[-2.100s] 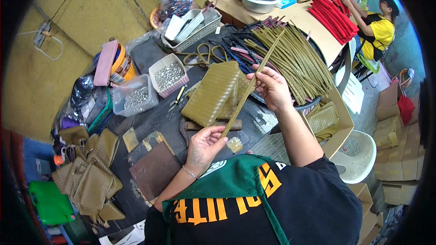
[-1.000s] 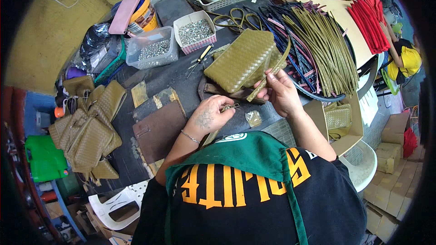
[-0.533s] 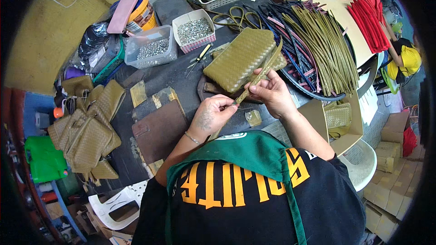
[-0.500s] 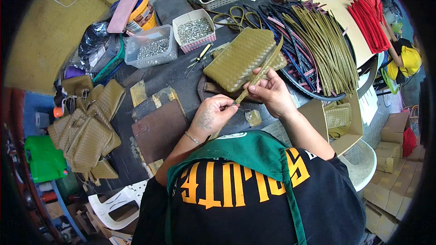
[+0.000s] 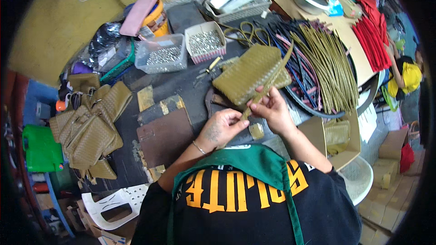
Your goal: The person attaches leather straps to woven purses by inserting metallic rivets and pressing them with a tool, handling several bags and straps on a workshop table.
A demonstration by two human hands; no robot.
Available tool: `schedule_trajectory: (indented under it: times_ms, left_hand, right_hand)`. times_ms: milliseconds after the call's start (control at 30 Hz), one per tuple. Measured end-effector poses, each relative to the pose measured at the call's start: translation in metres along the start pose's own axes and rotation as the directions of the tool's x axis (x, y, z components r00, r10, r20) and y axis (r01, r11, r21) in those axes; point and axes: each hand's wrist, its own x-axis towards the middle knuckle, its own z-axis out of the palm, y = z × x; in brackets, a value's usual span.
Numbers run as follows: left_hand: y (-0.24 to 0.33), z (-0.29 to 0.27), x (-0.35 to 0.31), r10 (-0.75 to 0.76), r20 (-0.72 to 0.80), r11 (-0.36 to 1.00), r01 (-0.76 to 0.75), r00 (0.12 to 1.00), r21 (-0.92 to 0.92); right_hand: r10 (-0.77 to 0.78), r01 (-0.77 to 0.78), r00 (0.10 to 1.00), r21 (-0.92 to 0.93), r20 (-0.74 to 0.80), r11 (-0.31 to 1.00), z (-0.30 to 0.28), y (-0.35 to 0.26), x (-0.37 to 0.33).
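Both hands grip a narrow olive woven strap (image 5: 279,72) above the table's near side. My left hand (image 5: 221,129) pinches its lower end between thumb and fingers. A little higher up the strap, my right hand (image 5: 274,111) has its thumb and fingertips closed on it. The strap's free upper part curves away past my right hand, in front of a stack of olive woven pouches (image 5: 245,70). Beneath the pouches lies a dark hammer-like tool (image 5: 210,102), partly covered. A small yellowish square piece (image 5: 256,130) rests just below my right hand.
A round tray holds many olive strips (image 5: 329,63) on the right. Tubs of metal hardware (image 5: 163,54) stand at the back left. Woven pouches (image 5: 93,131) are heaped at left, near a brown panel (image 5: 164,136). An open carton (image 5: 356,138) sits right; a person in yellow (image 5: 404,79) is beyond.
The whole view has shifted, so the table's things appear slightly lower. Both hands keep hold of the strap, and its free end now stands out straighter beyond my right hand.
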Motion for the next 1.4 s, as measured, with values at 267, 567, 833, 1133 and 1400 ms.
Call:
schedule_trajectory:
  times_ms: [267, 567, 833, 1133, 1400]
  left_hand:
    - [0.002, -0.003, -0.006, 0.256, 0.028, 0.912, -0.251, 0.966, 0.324]
    - [0.001, -0.026, -0.011, 0.268, -0.033, 0.941, -0.254, 0.963, 0.222]
    - [-0.002, -0.045, -0.02, 0.206, -0.151, 0.973, -0.186, 0.967, 0.137]
    - [-0.019, -0.054, -0.009, 0.084, -0.157, 0.995, -0.076, 0.984, 0.057]
    - [-0.012, -0.043, -0.012, 0.126, -0.171, 0.992, -0.128, 0.977, -0.005]
  right_hand:
    - [-0.024, 0.033, 0.99, -0.065, 0.137, 0.997, 0.005, -0.004, -0.002]
    - [0.08, -0.05, 0.935, -0.095, 0.345, 0.994, 0.022, -0.016, 0.038]
    - [0.18, 0.188, 0.71, -0.43, 0.681, 0.883, 0.038, -0.046, 0.138]
    - [0.227, 0.192, 0.963, -0.959, 0.143, -0.21, 0.059, 0.039, 0.294]
    - [0.18, 0.325, 0.941, -0.911, 0.286, -0.252, 0.039, 0.05, 0.299]
